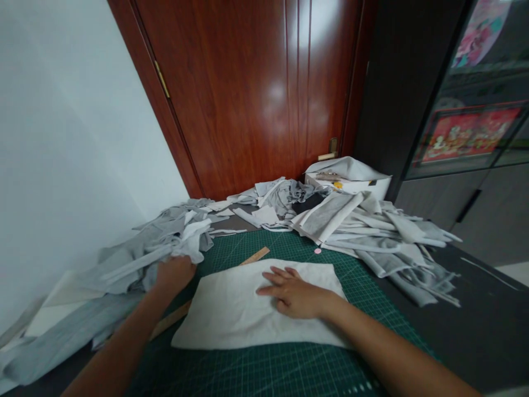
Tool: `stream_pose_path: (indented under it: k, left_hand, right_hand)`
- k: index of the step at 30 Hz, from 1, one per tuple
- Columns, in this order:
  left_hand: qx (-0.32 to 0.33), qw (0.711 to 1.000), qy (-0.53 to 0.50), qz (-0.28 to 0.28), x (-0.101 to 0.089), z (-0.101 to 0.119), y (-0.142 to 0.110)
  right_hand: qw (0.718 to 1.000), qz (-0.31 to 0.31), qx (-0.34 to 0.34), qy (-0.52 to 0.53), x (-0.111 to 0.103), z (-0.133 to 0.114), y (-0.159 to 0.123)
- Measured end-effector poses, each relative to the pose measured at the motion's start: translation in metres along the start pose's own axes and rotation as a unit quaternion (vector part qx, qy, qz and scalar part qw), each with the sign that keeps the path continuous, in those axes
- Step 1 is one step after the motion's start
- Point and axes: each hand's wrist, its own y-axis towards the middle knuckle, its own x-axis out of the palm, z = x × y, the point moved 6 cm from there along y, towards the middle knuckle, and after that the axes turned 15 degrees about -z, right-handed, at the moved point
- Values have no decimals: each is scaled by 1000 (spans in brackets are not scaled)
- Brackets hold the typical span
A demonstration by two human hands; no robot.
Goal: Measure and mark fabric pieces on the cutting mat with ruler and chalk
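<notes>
A white rectangular piece of fabric (231, 314) lies flat on a green cutting mat (268, 369). My right hand (291, 292) rests on top of it with fingers stretched out flat, pointing left. My left hand (174, 273) reaches into a heap of grey and white fabric scraps (136, 259) at the mat's left edge; its fingers are buried in the cloth. A wooden ruler (254, 256) lies slantwise, mostly hidden under the white piece.
More grey fabric pieces (384, 242) are piled at the back right of the dark table (487, 320). A white box (351, 179) stands behind them, before a red-brown door (256, 94). A white wall runs along the left. A small pink disc (317, 251) lies on the mat.
</notes>
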Motion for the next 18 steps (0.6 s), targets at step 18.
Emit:
stream_pose_path:
  k: [18]
  left_hand:
    - [79, 991, -55, -95, 34, 83, -31]
  right_hand:
    - [966, 114, 230, -9, -31, 76, -18]
